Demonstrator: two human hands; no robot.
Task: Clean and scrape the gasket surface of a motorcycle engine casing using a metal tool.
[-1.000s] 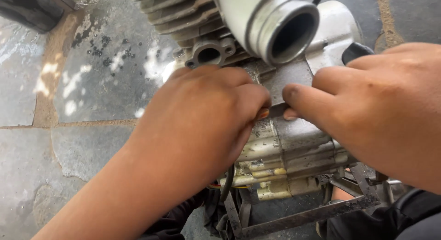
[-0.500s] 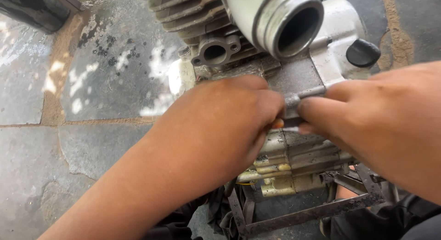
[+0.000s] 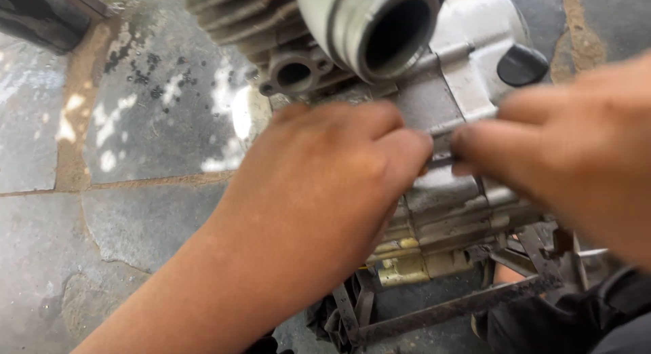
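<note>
A grey metal engine (image 3: 451,100) sits on a rusty metal stand (image 3: 434,313). It has a wide round port (image 3: 393,32), dirty cooling fins (image 3: 237,15) and a black cap (image 3: 522,64). My left hand (image 3: 325,191) lies over the casing, fingers curled, its tips meeting my right hand (image 3: 569,150) from the other side. Between the fingertips of both hands a small thin metal pin (image 3: 441,161) shows against the casing. The pin's ends are hidden by my fingers.
The stand rests on a grey stone-slab floor (image 3: 135,225) with brown joints and wet, shiny patches. A small oval flange port (image 3: 295,72) sits below the fins. Dark wooden edge (image 3: 41,15) at the top left. Dark cloth (image 3: 597,320) shows at the lower right.
The view has shifted so the engine sits higher and closer. My right hand has drawn a little to the right, and the black cap is uncovered.
</note>
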